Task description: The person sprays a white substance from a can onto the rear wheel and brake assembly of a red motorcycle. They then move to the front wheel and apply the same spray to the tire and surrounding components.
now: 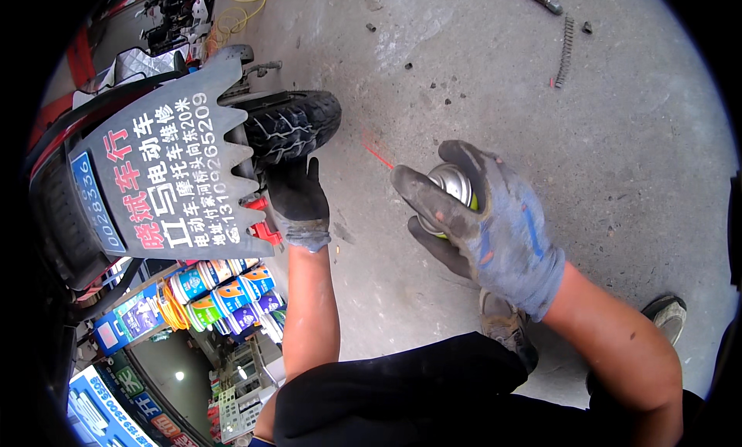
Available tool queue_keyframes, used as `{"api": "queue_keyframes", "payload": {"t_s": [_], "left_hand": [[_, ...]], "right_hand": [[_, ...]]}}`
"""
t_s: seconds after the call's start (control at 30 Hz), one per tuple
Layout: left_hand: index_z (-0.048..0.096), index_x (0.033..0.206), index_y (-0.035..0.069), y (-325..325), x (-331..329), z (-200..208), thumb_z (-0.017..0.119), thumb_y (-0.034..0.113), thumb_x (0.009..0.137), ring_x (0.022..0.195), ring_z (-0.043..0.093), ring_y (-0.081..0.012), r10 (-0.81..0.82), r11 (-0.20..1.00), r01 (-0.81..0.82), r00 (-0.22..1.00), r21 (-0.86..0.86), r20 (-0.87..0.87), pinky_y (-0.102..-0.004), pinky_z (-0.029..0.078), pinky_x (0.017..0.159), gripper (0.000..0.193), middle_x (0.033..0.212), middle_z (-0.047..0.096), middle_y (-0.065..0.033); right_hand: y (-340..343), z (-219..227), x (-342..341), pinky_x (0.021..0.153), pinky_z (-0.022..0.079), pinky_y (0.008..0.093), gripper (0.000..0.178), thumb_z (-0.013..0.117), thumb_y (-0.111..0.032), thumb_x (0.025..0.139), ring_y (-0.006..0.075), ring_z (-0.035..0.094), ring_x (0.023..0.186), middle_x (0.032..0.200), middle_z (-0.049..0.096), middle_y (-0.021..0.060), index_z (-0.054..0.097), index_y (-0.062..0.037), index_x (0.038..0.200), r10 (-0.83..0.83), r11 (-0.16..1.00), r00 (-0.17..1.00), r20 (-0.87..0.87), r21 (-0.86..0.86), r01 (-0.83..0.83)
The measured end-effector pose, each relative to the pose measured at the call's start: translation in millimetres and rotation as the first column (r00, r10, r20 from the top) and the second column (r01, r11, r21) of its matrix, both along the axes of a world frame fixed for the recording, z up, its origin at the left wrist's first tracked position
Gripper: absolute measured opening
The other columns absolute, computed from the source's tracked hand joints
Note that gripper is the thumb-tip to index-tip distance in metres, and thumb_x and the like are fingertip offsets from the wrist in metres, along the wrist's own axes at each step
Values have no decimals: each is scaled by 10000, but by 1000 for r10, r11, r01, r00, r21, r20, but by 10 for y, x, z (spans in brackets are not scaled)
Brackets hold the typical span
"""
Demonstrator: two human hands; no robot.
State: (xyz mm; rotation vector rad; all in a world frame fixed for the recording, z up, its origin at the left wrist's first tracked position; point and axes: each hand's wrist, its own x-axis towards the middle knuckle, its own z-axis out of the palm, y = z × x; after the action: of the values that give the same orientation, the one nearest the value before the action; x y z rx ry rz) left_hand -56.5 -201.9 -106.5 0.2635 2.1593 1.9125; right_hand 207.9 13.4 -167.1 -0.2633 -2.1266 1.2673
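Spray can [456,183]: in the gloved right hand [491,223], above the floor, fingers wrapped around it. The index finger lies across the top, apparently placed to reach the nozzle; the red straw [379,155] points toward the tyre [297,126] side. Left hand [297,203]: beside the tyre; grip cannot be told. Surface: grey concrete floor [456,29], bearing a loose spring [567,52]. Lower left: stacked buckets [232,295].

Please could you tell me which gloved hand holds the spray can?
The right hand, its fingers around the can; the left hand is beside the tyre.
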Motion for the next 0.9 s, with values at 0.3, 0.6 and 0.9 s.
{"api": "queue_keyframes", "payload": {"t_s": [0.3,0.6,0.9], "left_hand": [[531,1470,192,-36,-70,-19,389,478,1082,1386,510,-268,54,999,-54,999,2,-1,-496,376,1145,503,1522,549,-28],[506,1471,123,-102,-106,130,427,436,1076,1329,538,-279,-57,989,54,998,140,11,-482,406,1130,510,1470,574,-68],[461,1509,141,-118,-5,244,441,484,1056,1374,483,-286,-83,984,86,996,154,-32,-514,341,1165,569,1519,519,-62]], "right_hand": [[-104,72,17,836,585,469,669,841,-269,811,380,658,1081,1257,591,255,569,-304,1421,89,993,995,49,-79,-85],[-87,171,-62,813,565,448,511,634,-315,913,338,653,1027,1243,606,230,585,-284,1421,-6,998,1000,12,-56,7],[-61,213,-172,834,597,504,895,820,-277,830,381,668,1117,1287,631,236,337,-454,1562,-53,998,980,-193,-39,46]]}}
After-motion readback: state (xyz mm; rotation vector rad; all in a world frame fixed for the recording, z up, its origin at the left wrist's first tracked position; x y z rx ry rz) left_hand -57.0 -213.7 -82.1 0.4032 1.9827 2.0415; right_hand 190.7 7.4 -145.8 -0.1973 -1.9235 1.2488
